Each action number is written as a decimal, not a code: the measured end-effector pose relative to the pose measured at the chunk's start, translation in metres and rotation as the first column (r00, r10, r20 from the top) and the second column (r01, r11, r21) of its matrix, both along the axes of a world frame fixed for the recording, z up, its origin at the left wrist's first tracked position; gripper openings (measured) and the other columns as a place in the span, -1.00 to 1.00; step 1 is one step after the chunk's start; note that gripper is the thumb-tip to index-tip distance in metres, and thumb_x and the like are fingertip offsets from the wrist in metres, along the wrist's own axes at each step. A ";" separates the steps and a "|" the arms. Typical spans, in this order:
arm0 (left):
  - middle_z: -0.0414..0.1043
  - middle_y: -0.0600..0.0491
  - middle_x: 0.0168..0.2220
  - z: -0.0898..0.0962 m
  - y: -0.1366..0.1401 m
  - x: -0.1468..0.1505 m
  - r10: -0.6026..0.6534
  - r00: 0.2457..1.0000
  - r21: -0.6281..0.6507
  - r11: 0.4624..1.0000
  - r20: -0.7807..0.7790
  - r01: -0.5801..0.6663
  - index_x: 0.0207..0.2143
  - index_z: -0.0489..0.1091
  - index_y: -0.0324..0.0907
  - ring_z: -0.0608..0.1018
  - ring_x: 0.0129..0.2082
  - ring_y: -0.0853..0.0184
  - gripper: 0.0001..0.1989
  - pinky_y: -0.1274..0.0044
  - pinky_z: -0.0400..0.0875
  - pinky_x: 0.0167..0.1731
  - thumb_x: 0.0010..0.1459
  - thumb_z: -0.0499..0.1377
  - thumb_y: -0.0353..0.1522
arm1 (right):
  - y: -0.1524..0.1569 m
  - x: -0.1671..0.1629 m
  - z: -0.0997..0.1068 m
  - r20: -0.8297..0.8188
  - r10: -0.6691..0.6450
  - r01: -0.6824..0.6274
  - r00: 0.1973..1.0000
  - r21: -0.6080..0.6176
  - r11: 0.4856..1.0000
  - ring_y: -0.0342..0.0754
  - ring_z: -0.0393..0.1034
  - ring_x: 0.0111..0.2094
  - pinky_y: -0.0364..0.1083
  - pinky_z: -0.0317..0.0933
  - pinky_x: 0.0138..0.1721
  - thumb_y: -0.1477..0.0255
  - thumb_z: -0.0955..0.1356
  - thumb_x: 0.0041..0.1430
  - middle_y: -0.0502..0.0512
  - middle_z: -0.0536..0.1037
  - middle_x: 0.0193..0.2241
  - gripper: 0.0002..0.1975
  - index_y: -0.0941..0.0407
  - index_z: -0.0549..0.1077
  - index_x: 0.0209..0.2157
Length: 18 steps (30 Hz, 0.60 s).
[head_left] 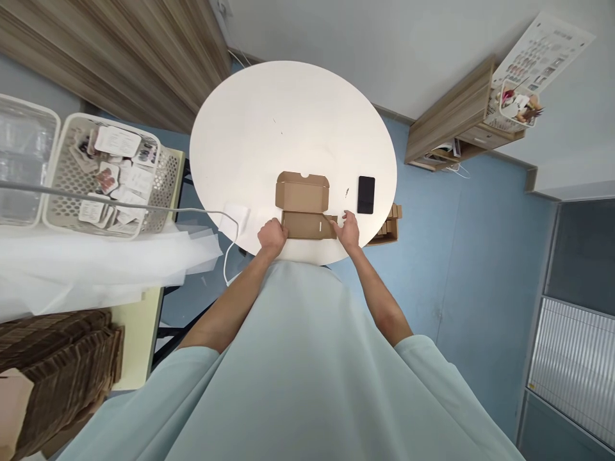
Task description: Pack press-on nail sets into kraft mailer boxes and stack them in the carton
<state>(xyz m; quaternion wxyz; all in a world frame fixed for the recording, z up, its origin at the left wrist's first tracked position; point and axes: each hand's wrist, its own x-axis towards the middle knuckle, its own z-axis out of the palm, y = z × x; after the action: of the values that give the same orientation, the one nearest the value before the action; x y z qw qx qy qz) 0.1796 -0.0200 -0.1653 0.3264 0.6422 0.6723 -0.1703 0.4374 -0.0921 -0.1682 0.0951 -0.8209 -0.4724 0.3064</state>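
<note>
A brown cardboard mailer box point(303, 225) lies on the white oval table point(288, 121) near its front edge. Its lid point(302, 194) is folded back, away from me. The left end wall stands up, and the right end flap lies outward. My left hand point(272, 237) is closed at the box's left end, its fingers curled against the wall. At the right end is my right hand point(350, 232), thumb touching the side flap and the other fingers stretched apart. A small pale mark shows on the box floor.
Right of the box lies a black phone point(366, 194). A white cable point(230, 250) and a white block point(234, 219) are at the left. Further left stand a basket of packets point(166, 192), plastic sheets point(96, 269) and stacked cardboard point(67, 371). A carton point(390, 232) sits below the table's right edge.
</note>
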 end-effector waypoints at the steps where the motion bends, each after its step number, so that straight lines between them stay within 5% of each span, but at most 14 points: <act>1: 0.59 -0.29 0.05 0.000 0.000 0.000 0.001 1.000 -0.001 1.000 0.004 -0.001 0.03 0.45 -0.20 0.65 0.07 -0.12 -0.75 0.23 0.50 -0.05 0.42 0.05 -0.36 | -0.004 0.002 -0.003 -0.001 -0.036 0.036 0.999 -0.034 0.999 0.19 0.45 0.20 0.13 0.41 0.22 0.22 0.36 0.46 0.38 0.53 0.17 -0.46 0.19 0.37 0.33; 4: 0.59 -0.28 0.05 0.002 0.000 0.000 0.004 1.000 -0.011 1.000 0.014 -0.004 0.03 0.45 -0.18 0.65 0.05 -0.11 -0.76 0.24 0.50 -0.05 0.42 0.07 -0.36 | -0.016 0.000 -0.011 -0.056 -0.058 0.051 0.997 -0.125 0.991 0.14 0.54 0.01 0.07 0.41 0.11 0.27 0.30 0.47 0.29 0.63 -0.01 -0.73 0.13 0.50 0.01; 7: 0.59 -0.27 0.05 0.002 0.000 0.000 0.003 1.000 -0.008 1.000 0.010 -0.003 0.03 0.44 -0.18 0.64 0.07 -0.11 -0.77 0.24 0.51 -0.04 0.41 0.08 -0.36 | -0.023 -0.007 -0.013 -0.111 -0.093 0.079 0.989 -0.122 0.989 0.13 0.58 -0.09 0.04 0.41 0.03 0.27 0.25 0.50 0.19 0.68 -0.16 -0.79 0.06 0.46 -0.14; 18: 0.58 -0.30 0.06 0.003 -0.003 0.003 0.005 1.000 -0.007 1.000 0.009 -0.005 0.07 0.44 -0.20 0.64 0.11 -0.12 -0.75 0.22 0.52 0.01 0.43 0.10 -0.35 | -0.014 -0.048 0.003 -0.216 -0.077 0.071 0.973 -0.036 0.997 0.10 0.65 -0.04 0.00 0.45 0.01 0.05 0.29 0.56 0.15 0.72 -0.07 -0.65 0.03 0.47 0.00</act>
<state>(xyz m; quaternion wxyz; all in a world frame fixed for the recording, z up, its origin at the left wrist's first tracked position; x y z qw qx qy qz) 0.1822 -0.0230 -0.1623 0.3323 0.6399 0.6719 -0.1690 0.3896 -0.1060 -0.1650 0.1462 -0.8008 -0.4238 0.3971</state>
